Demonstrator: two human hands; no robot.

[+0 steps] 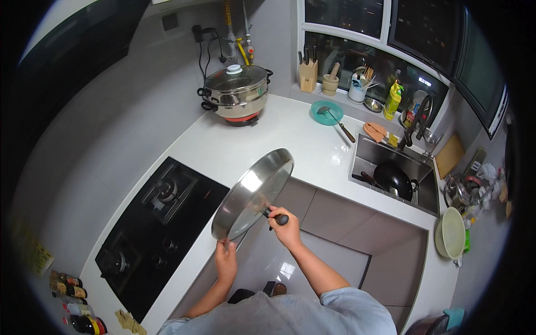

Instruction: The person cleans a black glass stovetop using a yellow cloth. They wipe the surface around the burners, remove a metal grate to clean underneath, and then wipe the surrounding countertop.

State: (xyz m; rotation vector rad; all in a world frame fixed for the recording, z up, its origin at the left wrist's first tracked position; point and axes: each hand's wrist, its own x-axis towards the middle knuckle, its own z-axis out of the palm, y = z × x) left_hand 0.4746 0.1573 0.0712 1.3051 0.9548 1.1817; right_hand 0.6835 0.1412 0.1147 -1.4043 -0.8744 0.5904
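Observation:
I hold a large domed wok lid (pixel 248 186), with a steel band and a glass middle, tilted up between the black gas hob and the front edge of the counter. My right hand (pixel 287 228) is closed around its black knob handle (pixel 281 219). At the lower rim, the fingers and thumb of my left hand (pixel 226 259) grip the steel edge. The two-burner gas hob (pixel 184 217) lies to the left of the lid, and no pot stands on it.
A stacked steel steamer (pixel 236 98) stands in the far corner. A teal bowl (pixel 322 119) carries a ladle (pixel 339 125). The sink (pixel 364 153) at right holds a black wok (pixel 389 178). Several bottles (pixel 77 310) line the near left, and a pale green basin (pixel 450 232) leans at right.

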